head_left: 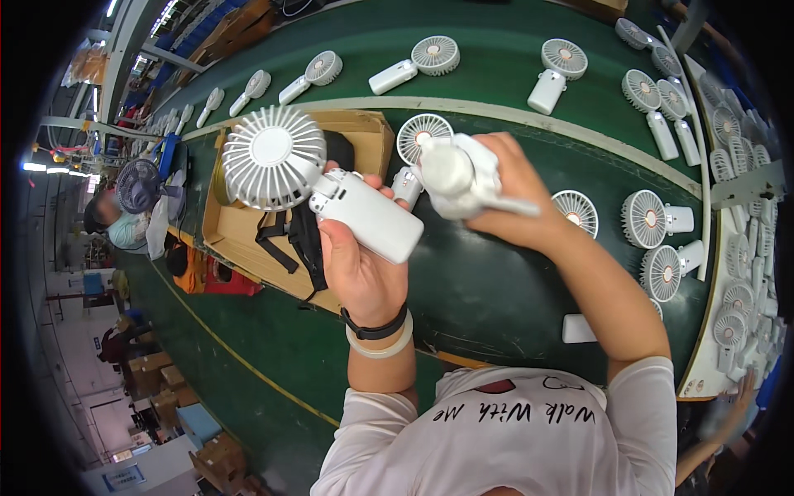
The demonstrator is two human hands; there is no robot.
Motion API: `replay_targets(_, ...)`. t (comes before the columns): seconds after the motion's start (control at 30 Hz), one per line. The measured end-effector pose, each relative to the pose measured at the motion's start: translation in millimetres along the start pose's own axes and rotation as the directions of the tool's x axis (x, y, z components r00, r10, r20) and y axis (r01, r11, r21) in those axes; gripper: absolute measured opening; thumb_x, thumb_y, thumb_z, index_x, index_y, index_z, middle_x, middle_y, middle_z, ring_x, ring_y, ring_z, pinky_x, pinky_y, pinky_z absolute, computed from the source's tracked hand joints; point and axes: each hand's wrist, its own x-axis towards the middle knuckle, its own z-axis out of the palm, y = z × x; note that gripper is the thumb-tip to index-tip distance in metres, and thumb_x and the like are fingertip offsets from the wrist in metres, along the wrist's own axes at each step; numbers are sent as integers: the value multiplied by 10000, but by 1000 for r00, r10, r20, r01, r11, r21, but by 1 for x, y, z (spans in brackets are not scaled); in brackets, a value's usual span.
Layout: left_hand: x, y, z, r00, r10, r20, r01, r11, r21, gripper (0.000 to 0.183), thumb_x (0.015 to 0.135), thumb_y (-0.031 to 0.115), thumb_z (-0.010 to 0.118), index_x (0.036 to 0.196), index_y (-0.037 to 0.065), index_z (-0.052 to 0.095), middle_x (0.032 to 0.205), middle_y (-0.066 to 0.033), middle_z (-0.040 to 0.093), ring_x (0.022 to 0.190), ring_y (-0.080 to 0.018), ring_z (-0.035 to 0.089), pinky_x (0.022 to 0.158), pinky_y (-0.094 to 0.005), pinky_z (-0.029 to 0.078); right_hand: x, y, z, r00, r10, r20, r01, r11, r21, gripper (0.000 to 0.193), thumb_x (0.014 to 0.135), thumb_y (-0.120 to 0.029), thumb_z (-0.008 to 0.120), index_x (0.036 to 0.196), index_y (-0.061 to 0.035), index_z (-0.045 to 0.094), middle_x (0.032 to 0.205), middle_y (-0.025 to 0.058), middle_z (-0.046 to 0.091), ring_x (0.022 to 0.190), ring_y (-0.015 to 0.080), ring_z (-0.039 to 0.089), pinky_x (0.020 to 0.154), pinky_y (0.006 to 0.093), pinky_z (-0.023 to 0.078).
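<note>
My left hand (pixel 364 277), wearing a black wristband and a pale bangle, is closed round the white body of a handheld fan (pixel 372 217). The fan's round grille head points up and left, at an angle to the body. Close to its right, my right hand (pixel 514 186) is wrapped round a white object (pixel 453 169) with a round end and a narrow part sticking out to the right. Blur hides its exact kind. Behind the two hands, another white fan (pixel 423 136) lies on the dark green bench (pixel 488 289), partly covered.
A cardboard tray (pixel 231 236) with a black strapped bag (pixel 308 248) sits at the left. Several fans lie along the green conveyor (pixel 488 74) beyond. More fans (pixel 662 273) are at the bench's right, and another person's arm (pixel 728 422) shows lower right.
</note>
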Motion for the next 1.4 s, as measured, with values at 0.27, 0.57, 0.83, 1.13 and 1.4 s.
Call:
replay_targets(0.27,-8,-35,-1,980,185,-70,-127,859,495,637,919,384,463,1363,32,171,1183,-154,437,1034,-214,475,888,-351,399,-22,-67,4,970,-199,138,213,429,-878,276,690,-196,579,964,-166,583,1022,21,525,974,226,471,840,403,341)
replay_targets(0.57,-6,16,48,969,149,197,-222,875,431,716,822,216,643,1368,39,215,1142,-129,423,1021,-233,457,901,-446,408,-46,-22,-8,979,-59,195,76,994,-81,588,631,-203,715,1130,-23,463,1086,149,500,1020,343,496,870,410,418)
replay_targets(0.83,-2,-26,108,958,-262,120,230,946,227,553,811,181,649,1231,19,329,1110,-108,419,909,-244,467,720,-425,506,-83,-3,-19,909,133,396,-131,991,-33,604,707,-170,647,1227,4,395,1227,185,457,1110,341,487,906,392,431)
replay_targets(1.13,-20,-46,153,765,-588,263,566,809,161,589,783,224,635,1209,-62,346,1034,-226,511,849,-310,609,682,-410,539,-77,17,-7,896,-239,374,263,965,-14,390,803,-209,539,1167,-80,489,1080,180,547,980,311,567,838,356,457)
replay_targets(1.4,14,-102,136,888,-428,169,374,885,278,498,823,132,592,1229,-48,366,1071,-220,563,927,-288,605,816,-398,495,-25,59,-48,915,-223,337,251,967,-43,301,788,-170,546,1083,-112,564,980,146,575,887,277,594,729,362,494)
